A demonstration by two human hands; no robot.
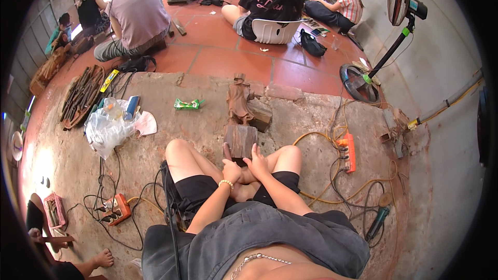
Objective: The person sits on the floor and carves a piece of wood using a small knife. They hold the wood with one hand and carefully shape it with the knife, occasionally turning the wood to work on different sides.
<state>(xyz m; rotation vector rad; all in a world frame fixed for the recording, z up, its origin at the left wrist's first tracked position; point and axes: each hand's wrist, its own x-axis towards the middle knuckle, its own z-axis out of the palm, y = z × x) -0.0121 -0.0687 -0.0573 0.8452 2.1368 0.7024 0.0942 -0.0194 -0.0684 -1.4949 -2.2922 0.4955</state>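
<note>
I sit cross-legged on the ground with a brown wooden block (240, 141) standing in front of my shins. My left hand (232, 171), with a beaded bracelet at the wrist, is closed around a short brown stick-like piece (227, 151) that points up along the block's left side. My right hand (257, 163) is at the block's near right edge, its thumb and a finger spread apart against the wood. Just beyond the block rests a carved wooden figure (239, 101), with a darker wood chunk (260, 117) beside it.
Orange power strips (349, 153) (115, 209) with tangled cables lie on both sides. A corded power tool (377, 223) is at lower right. Left are a plastic bag (108, 129) and a basket of tools (83, 96). A standing fan (358, 84) is at right; several people sit beyond.
</note>
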